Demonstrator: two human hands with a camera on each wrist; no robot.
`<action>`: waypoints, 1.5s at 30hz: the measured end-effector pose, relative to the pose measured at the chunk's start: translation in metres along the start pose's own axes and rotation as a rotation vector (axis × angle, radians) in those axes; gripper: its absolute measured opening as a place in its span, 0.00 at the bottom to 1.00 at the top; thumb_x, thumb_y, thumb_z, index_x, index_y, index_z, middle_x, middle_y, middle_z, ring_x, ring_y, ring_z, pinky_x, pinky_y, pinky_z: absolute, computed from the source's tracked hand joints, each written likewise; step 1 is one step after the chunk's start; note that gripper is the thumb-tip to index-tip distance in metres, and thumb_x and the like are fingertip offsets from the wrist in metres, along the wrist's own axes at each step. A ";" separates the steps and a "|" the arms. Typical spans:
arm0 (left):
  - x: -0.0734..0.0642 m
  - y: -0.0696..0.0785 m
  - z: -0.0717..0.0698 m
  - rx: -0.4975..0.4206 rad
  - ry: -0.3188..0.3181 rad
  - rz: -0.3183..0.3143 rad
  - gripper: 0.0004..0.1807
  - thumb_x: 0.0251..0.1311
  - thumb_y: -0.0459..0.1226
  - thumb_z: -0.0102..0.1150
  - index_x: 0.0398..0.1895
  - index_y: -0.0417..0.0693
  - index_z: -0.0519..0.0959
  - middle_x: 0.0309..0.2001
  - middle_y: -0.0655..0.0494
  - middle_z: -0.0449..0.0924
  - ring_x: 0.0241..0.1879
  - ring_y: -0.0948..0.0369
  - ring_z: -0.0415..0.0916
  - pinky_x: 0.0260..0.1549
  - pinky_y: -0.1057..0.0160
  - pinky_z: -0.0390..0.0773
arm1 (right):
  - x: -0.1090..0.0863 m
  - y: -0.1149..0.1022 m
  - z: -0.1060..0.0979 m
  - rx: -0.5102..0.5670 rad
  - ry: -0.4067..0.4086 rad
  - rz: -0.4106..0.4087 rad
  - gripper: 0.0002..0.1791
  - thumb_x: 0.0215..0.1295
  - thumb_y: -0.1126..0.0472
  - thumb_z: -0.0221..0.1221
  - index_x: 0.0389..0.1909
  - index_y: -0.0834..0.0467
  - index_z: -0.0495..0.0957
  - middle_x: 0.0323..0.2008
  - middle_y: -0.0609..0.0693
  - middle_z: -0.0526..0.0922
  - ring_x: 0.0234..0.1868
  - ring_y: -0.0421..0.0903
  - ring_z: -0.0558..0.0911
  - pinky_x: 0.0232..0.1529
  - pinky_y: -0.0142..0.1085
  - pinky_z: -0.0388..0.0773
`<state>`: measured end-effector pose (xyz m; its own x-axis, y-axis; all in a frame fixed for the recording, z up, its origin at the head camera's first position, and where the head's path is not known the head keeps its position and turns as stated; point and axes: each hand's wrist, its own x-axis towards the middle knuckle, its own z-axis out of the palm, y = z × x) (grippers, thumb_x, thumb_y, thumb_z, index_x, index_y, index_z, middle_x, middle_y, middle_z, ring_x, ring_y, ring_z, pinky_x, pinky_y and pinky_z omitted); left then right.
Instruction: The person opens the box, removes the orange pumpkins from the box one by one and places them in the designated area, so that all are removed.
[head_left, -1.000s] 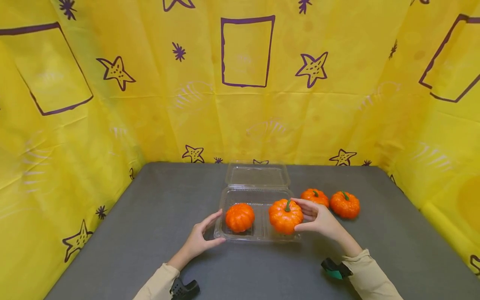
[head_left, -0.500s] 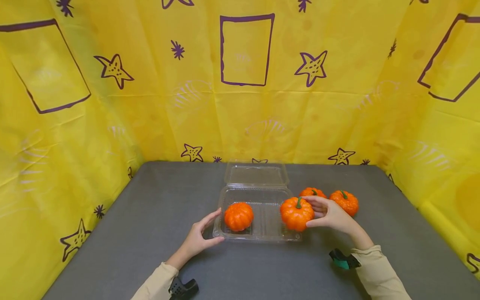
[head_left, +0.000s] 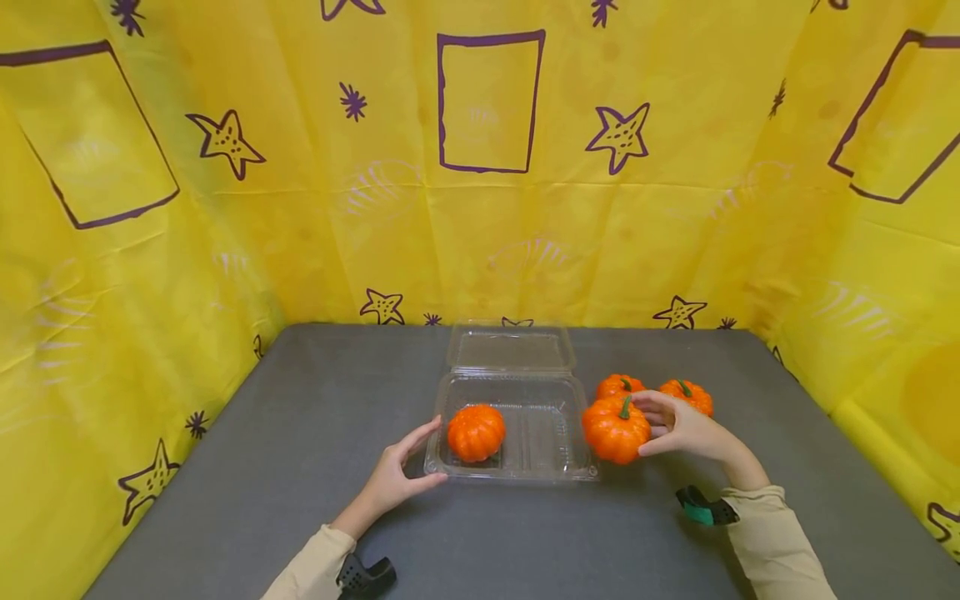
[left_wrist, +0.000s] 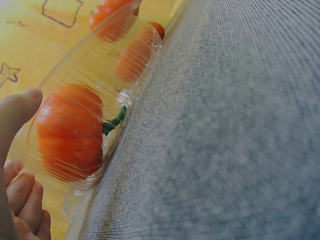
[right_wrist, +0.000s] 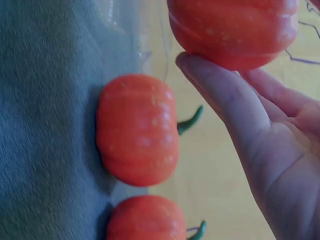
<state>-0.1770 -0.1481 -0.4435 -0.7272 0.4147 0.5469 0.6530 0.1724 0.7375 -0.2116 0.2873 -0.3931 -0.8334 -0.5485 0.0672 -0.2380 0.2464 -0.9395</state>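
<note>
In the head view, my right hand (head_left: pixel 686 435) grips an orange toy pumpkin (head_left: pixel 615 429) by its right side, green stem upward. The held pumpkin overlaps the right edge of a clear plastic clamshell container (head_left: pixel 517 475). A second pumpkin (head_left: pixel 476 433) sits in the container's left half; its stem (left_wrist: pixel 116 120) points down in the left wrist view. At the container's left side rests my left hand (head_left: pixel 390 479), thumb and index finger spread apart against the edge. Nothing lies in the right half. The right wrist view shows my thumb (right_wrist: pixel 227 92) against the held pumpkin.
Two more pumpkins (head_left: pixel 619 385) (head_left: pixel 690 397) stand on the grey table (head_left: pixel 360 375), behind and beside my right hand. The container's lid (head_left: pixel 512 348) lies folded back toward the yellow cloth wall (head_left: pixel 480 250).
My right hand has carried its pumpkin rightward, from over the container's right half to its right edge. My left hand keeps its place at the container.
</note>
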 end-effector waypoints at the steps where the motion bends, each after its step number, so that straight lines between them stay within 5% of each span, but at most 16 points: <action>1: 0.000 0.000 0.000 0.004 0.000 0.000 0.36 0.40 0.22 0.66 0.55 0.22 0.62 0.55 0.26 0.62 0.54 0.38 0.61 0.55 0.68 0.59 | -0.001 0.000 -0.002 -0.007 -0.002 0.007 0.41 0.48 0.69 0.65 0.56 0.80 0.51 0.56 0.78 0.54 0.49 0.30 0.67 0.47 0.31 0.71; 11: -0.002 0.000 0.000 0.019 -0.007 -0.024 0.35 0.42 0.24 0.66 0.56 0.23 0.62 0.56 0.29 0.62 0.55 0.39 0.61 0.54 0.68 0.59 | -0.007 0.008 -0.012 -0.063 -0.095 -0.012 0.30 0.47 0.71 0.64 0.47 0.74 0.57 0.44 0.64 0.61 0.43 0.41 0.72 0.42 0.32 0.74; 20: -0.002 0.001 0.001 -0.001 -0.004 -0.032 0.35 0.42 0.24 0.66 0.56 0.23 0.62 0.56 0.29 0.62 0.55 0.38 0.60 0.54 0.67 0.59 | -0.008 0.015 -0.012 -0.187 -0.062 0.053 0.30 0.44 0.67 0.68 0.43 0.70 0.60 0.43 0.61 0.63 0.48 0.61 0.68 0.46 0.39 0.71; 28: -0.002 0.000 0.001 0.010 0.002 -0.022 0.36 0.41 0.24 0.67 0.56 0.23 0.63 0.55 0.28 0.62 0.55 0.39 0.61 0.54 0.69 0.59 | -0.009 0.019 -0.016 -0.205 -0.075 0.078 0.32 0.42 0.67 0.69 0.43 0.71 0.59 0.43 0.60 0.63 0.44 0.54 0.69 0.43 0.28 0.70; 45: -0.001 -0.002 0.000 0.021 0.009 0.000 0.36 0.40 0.24 0.67 0.56 0.24 0.63 0.54 0.27 0.63 0.54 0.41 0.63 0.54 0.68 0.60 | -0.010 0.030 -0.021 -0.190 -0.072 0.118 0.32 0.41 0.68 0.69 0.41 0.70 0.58 0.41 0.58 0.63 0.43 0.50 0.70 0.41 0.29 0.70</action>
<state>-0.1774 -0.1488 -0.4461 -0.7292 0.4063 0.5506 0.6570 0.1908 0.7293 -0.2211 0.3167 -0.4152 -0.8249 -0.5610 -0.0697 -0.2367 0.4547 -0.8586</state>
